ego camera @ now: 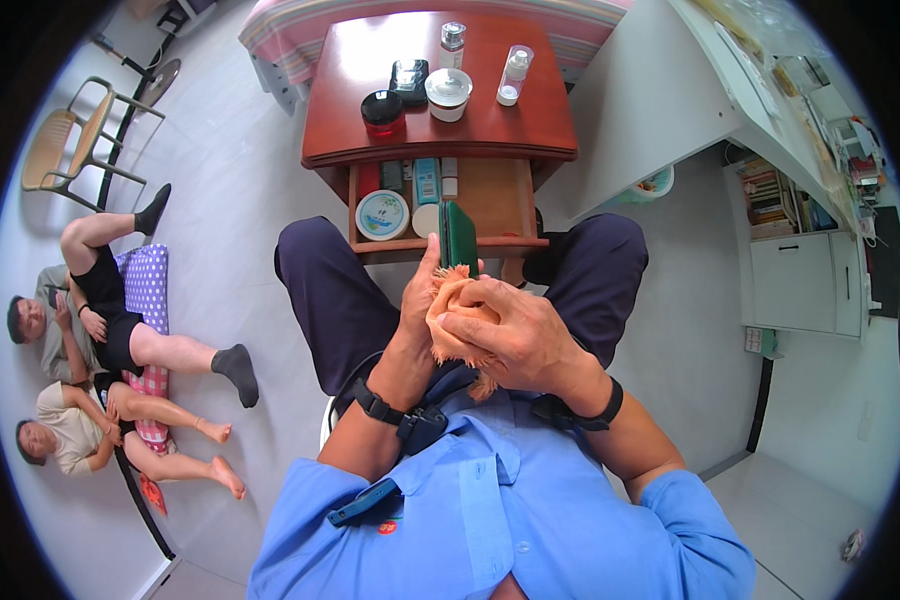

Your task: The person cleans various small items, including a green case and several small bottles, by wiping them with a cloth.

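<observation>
My left hand (418, 304) grips a flat green case (460, 236), which stands on edge above my lap. In my right hand (536, 334) is a bunched orange cloth (461, 315) with frayed edges, pressed near the lower end of the case. The cloth hides that end and part of my left fingers. Just beyond, a wooden drawer (506, 206) is pulled out. It holds a round white tub (382, 215), a blue carton (427, 180), a white tube (449, 177) and a pale round lid (425, 222) partly behind the case.
On the red-brown cabinet (330, 97) stand a red jar with a black lid (383, 112), a black case (409, 81), a white tub (448, 94) and two bottles. Two people (52, 322) sit on cushions at left, near a chair (82, 142). A white desk (660, 112) stands right.
</observation>
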`<action>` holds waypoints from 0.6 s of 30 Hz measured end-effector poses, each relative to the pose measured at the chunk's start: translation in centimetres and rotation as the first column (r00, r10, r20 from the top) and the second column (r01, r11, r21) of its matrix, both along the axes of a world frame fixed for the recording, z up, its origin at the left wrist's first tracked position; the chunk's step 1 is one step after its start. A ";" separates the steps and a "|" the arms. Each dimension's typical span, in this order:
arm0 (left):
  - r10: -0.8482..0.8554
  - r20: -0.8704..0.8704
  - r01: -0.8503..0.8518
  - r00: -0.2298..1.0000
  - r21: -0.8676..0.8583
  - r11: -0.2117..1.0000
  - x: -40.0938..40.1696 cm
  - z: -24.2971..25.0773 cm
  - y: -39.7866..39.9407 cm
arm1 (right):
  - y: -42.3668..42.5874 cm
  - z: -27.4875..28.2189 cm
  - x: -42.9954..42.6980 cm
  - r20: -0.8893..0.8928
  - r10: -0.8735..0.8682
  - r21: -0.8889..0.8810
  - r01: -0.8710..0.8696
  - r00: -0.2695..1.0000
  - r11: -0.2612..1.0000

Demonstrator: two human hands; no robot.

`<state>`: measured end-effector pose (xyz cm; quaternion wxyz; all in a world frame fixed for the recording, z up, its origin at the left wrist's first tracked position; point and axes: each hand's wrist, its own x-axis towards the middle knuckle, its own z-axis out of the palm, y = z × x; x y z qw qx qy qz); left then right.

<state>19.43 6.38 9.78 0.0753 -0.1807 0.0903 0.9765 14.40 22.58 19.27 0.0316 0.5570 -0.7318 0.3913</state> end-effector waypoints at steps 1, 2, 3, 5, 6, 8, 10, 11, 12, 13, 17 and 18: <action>-0.042 0.098 0.040 0.994 0.014 0.999 0.1 0.3 0.0 | -0.1 0.0 0.0 0.001 0.000 -0.001 0.000 1.000 1.000; -0.062 0.095 0.064 0.994 -0.022 0.998 0.1 -0.1 -0.2 | -0.3 0.0 -0.1 0.007 0.019 -0.030 -0.019 1.000 0.999; -0.062 0.093 0.065 0.994 -0.023 0.998 0.1 0.2 0.0 | -0.4 0.0 -0.4 0.011 0.037 -0.059 -0.036 0.999 0.998; -0.032 -0.081 0.034 0.996 0.023 0.999 0.0 0.8 1.1 | -0.6 -0.2 -1.2 0.042 0.005 -0.057 -0.003 0.999 0.998; 0.016 -0.066 -0.027 0.998 -0.171 0.985 -0.3 1.0 1.9 | -0.8 -0.8 -1.8 0.033 -0.123 -0.093 0.126 0.992 0.988; 0.047 -0.178 -0.098 0.983 -0.289 0.952 -0.2 2.9 3.2 | -1.0 -0.8 -3.0 0.100 -0.342 -0.173 0.355 0.934 0.919; -0.006 -0.211 -0.046 0.978 -0.244 0.969 -0.1 2.5 3.3 | -1.5 -0.5 -3.3 0.152 -0.471 -0.182 0.493 0.869 0.851; 0.003 -0.195 -0.067 0.981 -0.320 0.945 -0.3 1.9 3.5 | -1.8 -0.1 -3.3 0.193 -0.502 -0.175 0.533 0.843 0.828; 0.008 -0.181 -0.080 0.983 -0.393 0.916 -0.7 1.8 3.6 | -1.8 0.0 -3.2 0.192 -0.505 -0.174 0.535 0.842 0.827; 0.005 -0.181 -0.077 0.983 -0.391 0.917 -0.7 1.8 3.5 | -1.7 0.1 -2.9 0.132 -0.476 -0.158 0.493 0.869 0.855; 0.146 -0.188 -0.196 0.971 -0.284 0.939 -0.5 2.2 3.0 | -0.8 -1.2 -1.0 0.030 -0.242 -0.107 0.244 0.970 0.964; 0.043 -0.208 -0.163 0.977 -0.603 0.781 0.0 0.8 1.9 | -1.1 -1.1 -0.1 0.061 -0.203 -0.059 0.207 0.977 0.977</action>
